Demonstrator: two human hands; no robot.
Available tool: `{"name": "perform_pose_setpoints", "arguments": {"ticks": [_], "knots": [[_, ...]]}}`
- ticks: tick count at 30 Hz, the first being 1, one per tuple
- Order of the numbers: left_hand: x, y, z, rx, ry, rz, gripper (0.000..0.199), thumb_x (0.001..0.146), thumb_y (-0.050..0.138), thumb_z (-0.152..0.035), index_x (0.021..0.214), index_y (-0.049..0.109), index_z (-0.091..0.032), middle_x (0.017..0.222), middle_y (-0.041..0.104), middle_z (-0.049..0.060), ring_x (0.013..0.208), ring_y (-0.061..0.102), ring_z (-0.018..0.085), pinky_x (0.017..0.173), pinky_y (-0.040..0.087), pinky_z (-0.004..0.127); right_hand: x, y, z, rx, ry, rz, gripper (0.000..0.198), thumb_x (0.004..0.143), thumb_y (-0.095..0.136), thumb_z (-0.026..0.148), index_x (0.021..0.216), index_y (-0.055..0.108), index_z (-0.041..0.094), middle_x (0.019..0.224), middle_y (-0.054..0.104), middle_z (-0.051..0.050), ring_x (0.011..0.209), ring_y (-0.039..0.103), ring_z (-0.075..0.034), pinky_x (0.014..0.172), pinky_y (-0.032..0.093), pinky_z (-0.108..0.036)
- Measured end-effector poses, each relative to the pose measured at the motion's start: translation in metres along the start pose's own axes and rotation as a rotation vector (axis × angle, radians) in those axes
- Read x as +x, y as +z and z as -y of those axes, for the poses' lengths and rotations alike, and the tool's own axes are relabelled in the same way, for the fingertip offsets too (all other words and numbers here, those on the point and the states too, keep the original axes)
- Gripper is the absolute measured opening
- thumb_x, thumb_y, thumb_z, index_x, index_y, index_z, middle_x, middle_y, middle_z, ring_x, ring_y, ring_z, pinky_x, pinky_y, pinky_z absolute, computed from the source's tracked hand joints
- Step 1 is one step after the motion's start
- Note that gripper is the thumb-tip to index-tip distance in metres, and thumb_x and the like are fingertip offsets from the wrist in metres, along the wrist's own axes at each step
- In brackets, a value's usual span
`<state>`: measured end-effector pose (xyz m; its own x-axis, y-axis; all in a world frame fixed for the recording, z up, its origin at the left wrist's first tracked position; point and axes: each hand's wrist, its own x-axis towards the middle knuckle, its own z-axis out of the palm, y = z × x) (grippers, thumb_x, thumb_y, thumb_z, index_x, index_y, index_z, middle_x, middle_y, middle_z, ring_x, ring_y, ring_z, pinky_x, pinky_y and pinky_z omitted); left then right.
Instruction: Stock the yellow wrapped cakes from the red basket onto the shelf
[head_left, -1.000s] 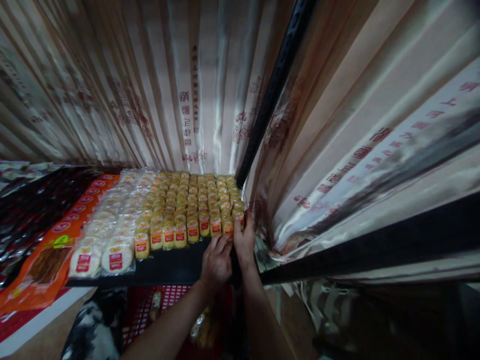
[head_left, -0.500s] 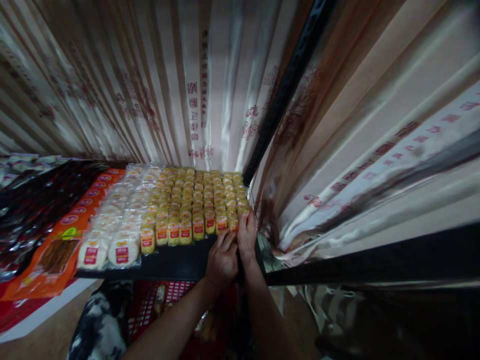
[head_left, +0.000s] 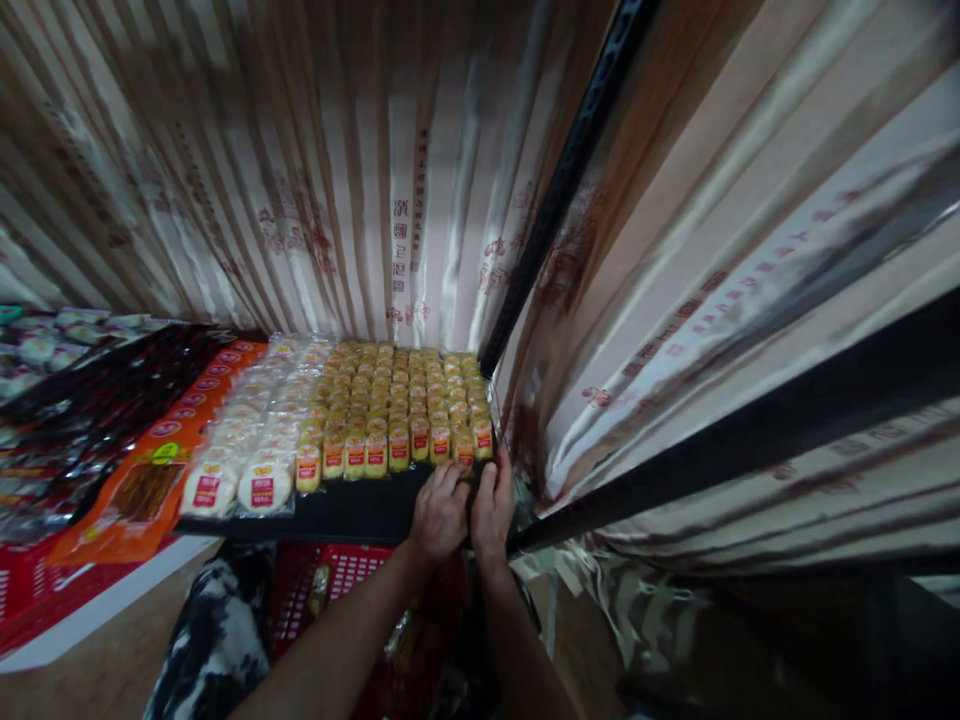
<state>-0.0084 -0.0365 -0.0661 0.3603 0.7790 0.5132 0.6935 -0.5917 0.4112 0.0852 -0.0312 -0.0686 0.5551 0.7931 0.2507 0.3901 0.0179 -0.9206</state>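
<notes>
At the right end of a dark shelf (head_left: 337, 515), both my hands are close together at tightly packed rows of small yellow wrapped cakes (head_left: 376, 455) with red labels. My left hand (head_left: 440, 512) has its fingers bent forward and close together, the tips at the foot of a front cake (head_left: 463, 450). Beside it, my right hand (head_left: 493, 505) reaches up along the right edge, thumb and fingers stretched near the end cake (head_left: 482, 438). Neither hand visibly grips a cake. Left of these cakes stand rows of round white wrapped cakes (head_left: 262, 487).
Orange packets (head_left: 131, 505) and dark shiny packets (head_left: 67, 440) lie farther left. A black upright post (head_left: 559, 190) rises behind the shelf's right corner. Printed pale curtains (head_left: 337, 200) hang behind. Below the shelf is a red basket (head_left: 352, 570) with some wrapped pieces inside.
My right hand has drawn back a little toward me, and the end cake's red label now shows. My left hand stays at the front of the row. The view has shifted slightly.
</notes>
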Motion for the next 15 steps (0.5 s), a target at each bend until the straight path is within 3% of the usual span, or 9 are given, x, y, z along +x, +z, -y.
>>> {"name": "perform_pose_setpoints", "arguments": {"ticks": [4,9,12,15], "knots": [[-0.023,-0.003,-0.007,-0.059,0.061,0.008,0.018,0.084,0.047,-0.019,0.090,0.063,-0.015,0.109,0.058,0.009,0.108,0.047,0.021,0.093,0.045,0.034,-0.030,-0.013,0.006,0.022,0.028,0.056,0.056,0.087,0.030,0.047,0.128,0.044,0.011,0.132,0.047,-0.016,0.122,0.042,-0.022,0.104,0.030,-0.040],[-0.077,-0.007,-0.013,-0.101,-0.007,0.074,0.020,0.086,0.042,-0.018,0.084,0.062,-0.015,0.087,0.061,0.008,0.084,0.054,0.018,0.074,0.050,0.030,-0.081,-0.022,0.015,0.137,0.112,0.100,0.051,0.087,0.033,0.047,0.124,0.047,0.015,0.121,0.057,-0.014,0.108,0.055,-0.021,0.092,0.042,-0.036],[-0.109,-0.016,-0.010,-0.139,-0.045,0.227,0.024,0.083,0.044,-0.019,0.100,0.060,-0.015,0.096,0.062,0.010,0.090,0.055,0.020,0.079,0.049,0.033,-0.114,-0.018,0.013,0.168,0.089,0.220,0.047,0.087,0.035,0.046,0.119,0.051,0.015,0.106,0.065,-0.012,0.095,0.062,-0.019,0.083,0.047,-0.033],[-0.135,-0.026,0.001,-0.189,-0.206,0.399,0.033,0.080,0.045,-0.016,0.111,0.055,-0.015,0.113,0.059,0.011,0.104,0.053,0.020,0.093,0.043,0.034,-0.141,-0.009,0.003,0.074,0.093,0.395,0.043,0.088,0.035,0.041,0.117,0.053,0.016,0.106,0.066,-0.010,0.097,0.062,-0.018,0.088,0.046,-0.033]]}}
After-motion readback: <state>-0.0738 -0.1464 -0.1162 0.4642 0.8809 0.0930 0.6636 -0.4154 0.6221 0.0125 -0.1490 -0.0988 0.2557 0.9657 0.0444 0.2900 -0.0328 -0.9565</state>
